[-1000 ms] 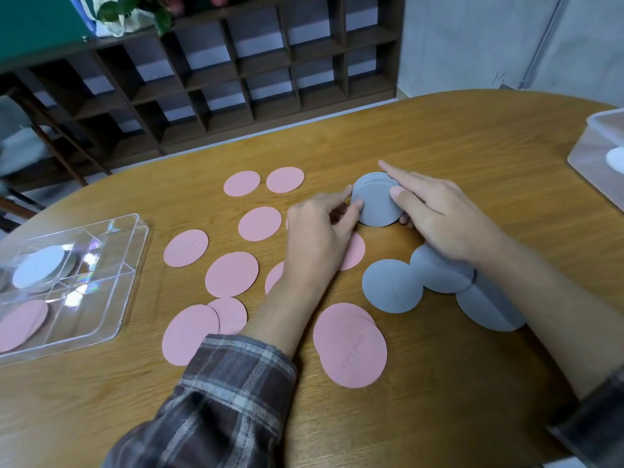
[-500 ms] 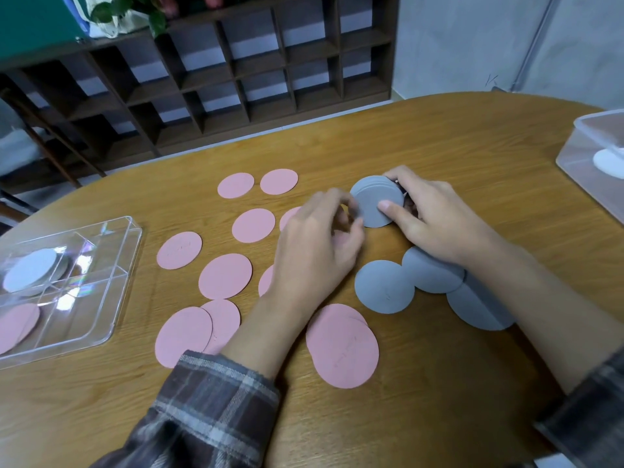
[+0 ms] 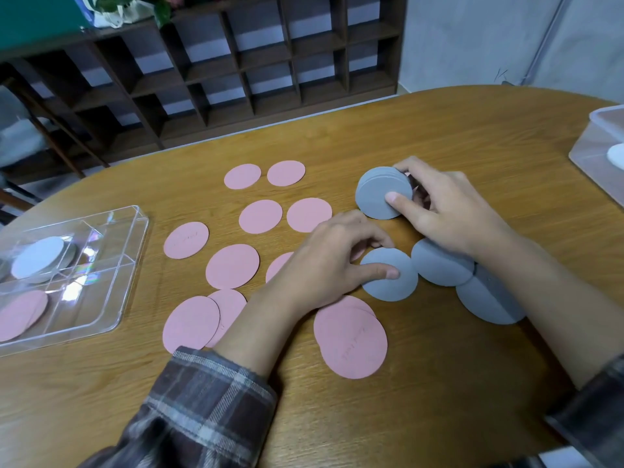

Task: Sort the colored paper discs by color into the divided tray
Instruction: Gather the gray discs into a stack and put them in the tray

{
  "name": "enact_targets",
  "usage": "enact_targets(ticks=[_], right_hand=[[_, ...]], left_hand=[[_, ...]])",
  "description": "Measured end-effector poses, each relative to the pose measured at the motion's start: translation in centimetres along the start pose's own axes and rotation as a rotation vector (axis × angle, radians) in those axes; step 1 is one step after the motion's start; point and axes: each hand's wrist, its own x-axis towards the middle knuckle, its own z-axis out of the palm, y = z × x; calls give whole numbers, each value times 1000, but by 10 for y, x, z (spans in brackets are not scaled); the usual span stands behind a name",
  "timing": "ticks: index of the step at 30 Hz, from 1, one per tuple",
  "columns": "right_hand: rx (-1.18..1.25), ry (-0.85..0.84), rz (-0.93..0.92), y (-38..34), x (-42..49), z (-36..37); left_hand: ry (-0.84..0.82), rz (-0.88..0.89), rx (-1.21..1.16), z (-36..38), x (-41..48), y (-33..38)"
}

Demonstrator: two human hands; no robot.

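On the worktop (image 3: 439, 400), the right hand (image 3: 449, 211) is gripping the grey disc stack (image 3: 378, 194); the left hand (image 3: 332, 265) is pinching a lone grey disc (image 3: 393, 285) by its edge, with bare wood lying along the near edge.

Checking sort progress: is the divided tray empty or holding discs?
Holding discs: the tray has grey discs in one compartment, pink discs in another.

Single view, head-worn, wide-angle. It looks forward and down from the near edge of the oval wooden table (image 3: 456, 136) toward its far edge, with the dark cubby shelf (image 3: 256, 62) beyond. Close range: left hand (image 3: 331, 265) and right hand (image 3: 449, 211) are mid-frame, and the plaid sleeve (image 3: 209, 410) is cut by the bottom border. The clear divided tray (image 3: 128, 265) at the table's left edge and the clear box (image 3: 594, 146) at its right edge are both cropped.
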Motion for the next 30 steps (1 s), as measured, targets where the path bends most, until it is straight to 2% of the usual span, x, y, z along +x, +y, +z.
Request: enact_targets(ticks=[5, 12, 22, 30], right_hand=[[74, 20, 6, 2, 0, 1], [136, 10, 18, 1, 1, 2], [200, -47, 3, -2, 1, 2], [272, -97, -19, -7, 2, 6]], left_hand=[[63, -59, -187, -4, 0, 1], [257, -210, -569, -7, 2, -5], [542, -281, -415, -2, 3, -14], [571, -285, -277, 4, 4, -10]])
